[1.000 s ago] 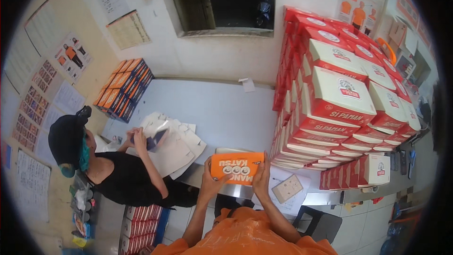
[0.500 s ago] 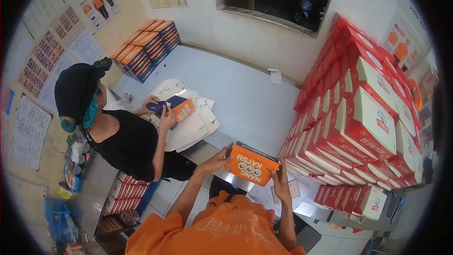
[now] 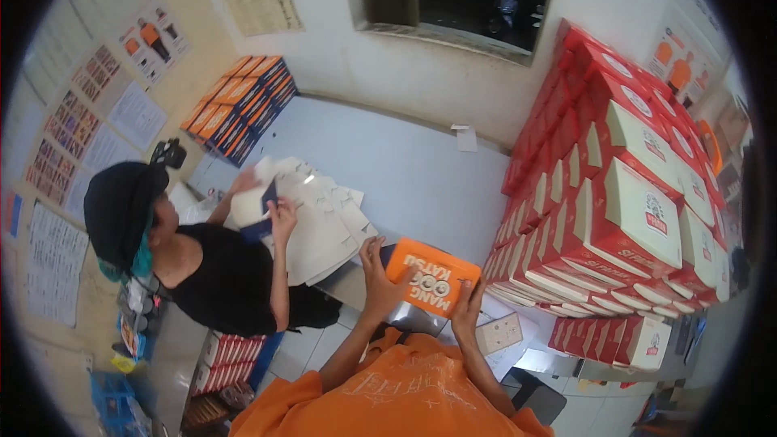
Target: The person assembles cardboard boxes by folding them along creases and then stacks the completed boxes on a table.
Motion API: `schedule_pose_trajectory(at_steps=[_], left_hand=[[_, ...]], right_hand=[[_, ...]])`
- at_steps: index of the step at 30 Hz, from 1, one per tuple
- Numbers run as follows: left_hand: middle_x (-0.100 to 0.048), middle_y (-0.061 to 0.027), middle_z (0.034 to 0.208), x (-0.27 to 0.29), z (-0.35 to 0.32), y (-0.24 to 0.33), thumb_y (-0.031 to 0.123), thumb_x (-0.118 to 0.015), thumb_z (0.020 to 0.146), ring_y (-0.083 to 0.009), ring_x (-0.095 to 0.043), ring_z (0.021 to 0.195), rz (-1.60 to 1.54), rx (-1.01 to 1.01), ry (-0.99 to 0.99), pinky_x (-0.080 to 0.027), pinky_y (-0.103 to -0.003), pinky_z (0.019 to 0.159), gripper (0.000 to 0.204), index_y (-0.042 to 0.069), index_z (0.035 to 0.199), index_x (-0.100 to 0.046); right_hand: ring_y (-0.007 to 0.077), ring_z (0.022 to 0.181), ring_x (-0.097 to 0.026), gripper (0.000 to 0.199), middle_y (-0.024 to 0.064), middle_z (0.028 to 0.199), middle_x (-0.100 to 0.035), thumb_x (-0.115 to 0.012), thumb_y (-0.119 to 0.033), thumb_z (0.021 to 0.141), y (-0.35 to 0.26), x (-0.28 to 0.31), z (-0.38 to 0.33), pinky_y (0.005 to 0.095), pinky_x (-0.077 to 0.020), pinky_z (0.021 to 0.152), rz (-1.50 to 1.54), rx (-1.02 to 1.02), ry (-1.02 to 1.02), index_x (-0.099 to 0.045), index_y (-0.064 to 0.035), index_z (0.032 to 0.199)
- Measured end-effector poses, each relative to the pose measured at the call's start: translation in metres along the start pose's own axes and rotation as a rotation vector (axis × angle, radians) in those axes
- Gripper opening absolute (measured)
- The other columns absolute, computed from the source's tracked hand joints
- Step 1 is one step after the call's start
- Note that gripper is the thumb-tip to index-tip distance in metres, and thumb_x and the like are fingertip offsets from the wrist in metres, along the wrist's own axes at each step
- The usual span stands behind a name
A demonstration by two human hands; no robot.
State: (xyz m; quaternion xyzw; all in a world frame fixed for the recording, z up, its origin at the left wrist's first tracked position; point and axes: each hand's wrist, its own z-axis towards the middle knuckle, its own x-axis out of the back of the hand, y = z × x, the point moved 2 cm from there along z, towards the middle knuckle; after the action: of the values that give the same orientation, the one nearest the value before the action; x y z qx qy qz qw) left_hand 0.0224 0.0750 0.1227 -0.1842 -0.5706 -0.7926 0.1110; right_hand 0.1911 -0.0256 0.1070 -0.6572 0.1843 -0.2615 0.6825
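An orange cardboard food box [image 3: 430, 273] with white lettering hangs in front of me, held between both hands above the table's near edge. My left hand [image 3: 381, 282] grips its left end, the thumb over the printed face. On the opposite end my right hand [image 3: 467, 307] is closed, its thumb also lying on the orange face. A dark blue panel shows beside my left fingers. The box's underside is hidden. Beyond my left arm, a co-worker's hands [image 3: 278, 214] handle a partly folded carton [image 3: 257, 229] with blue and white sides.
Flat white carton blanks [image 3: 328, 222] lie piled on the pale blue table [image 3: 388, 142]. Orange and blue boxes [image 3: 243, 105] are stacked at the far left. A tall stack of red and white boxes [image 3: 603, 194] rises on the right. The co-worker [image 3: 198, 271] stands close on my left.
The orange box has tipped so its printed face turns more upward, and my left thumb has moved onto it. The co-worker's carton no longer shows its orange side.
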Motion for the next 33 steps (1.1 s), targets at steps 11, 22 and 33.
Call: schedule_pose_trajectory(at_steps=[11, 22, 33], left_hand=[[-0.017, -0.0266, 0.154, 0.011, 0.016, 0.022, -0.004, -0.076, 0.076, -0.033, -0.044, 0.129, -0.477, -0.249, -0.108, -0.044, -0.04, 0.102, 0.076, 0.009, 0.129, -0.023], [-0.042, -0.0241, 0.141, -0.002, 0.0, -0.039, 0.059, -0.02, 0.1, -0.0285, -0.038, 0.134, -0.262, 0.26, -0.671, -0.027, -0.037, 0.111, 0.078, 0.001, 0.151, -0.014], [-0.039, -0.0231, 0.137, -0.015, -0.042, 0.024, 0.016, -0.063, 0.092, -0.0325, -0.041, 0.126, -0.234, -0.109, -0.286, -0.033, -0.041, 0.107, 0.054, -0.001, 0.136, -0.037]], right_hand=[[0.0266, 0.111, -0.053, 0.05, 0.0205, 0.12, -0.053, -0.041, -0.029, 0.103, -0.037, -0.004, 0.02, 0.0361, -0.0403, 0.098, 0.036, 0.047, 0.036, -0.03, -0.0006, 0.143], [0.0273, 0.126, -0.044, 0.053, 0.0207, 0.138, -0.042, -0.037, -0.026, 0.105, -0.022, 0.04, -0.017, 0.0362, -0.0333, 0.107, -0.024, 0.049, -0.181, -0.022, 0.0, 0.148], [0.0267, 0.113, -0.053, 0.054, 0.0219, 0.129, -0.047, -0.045, -0.027, 0.102, 0.022, 0.052, -0.038, 0.0357, -0.0411, 0.098, -0.007, -0.045, 0.026, -0.027, 0.0015, 0.145]])
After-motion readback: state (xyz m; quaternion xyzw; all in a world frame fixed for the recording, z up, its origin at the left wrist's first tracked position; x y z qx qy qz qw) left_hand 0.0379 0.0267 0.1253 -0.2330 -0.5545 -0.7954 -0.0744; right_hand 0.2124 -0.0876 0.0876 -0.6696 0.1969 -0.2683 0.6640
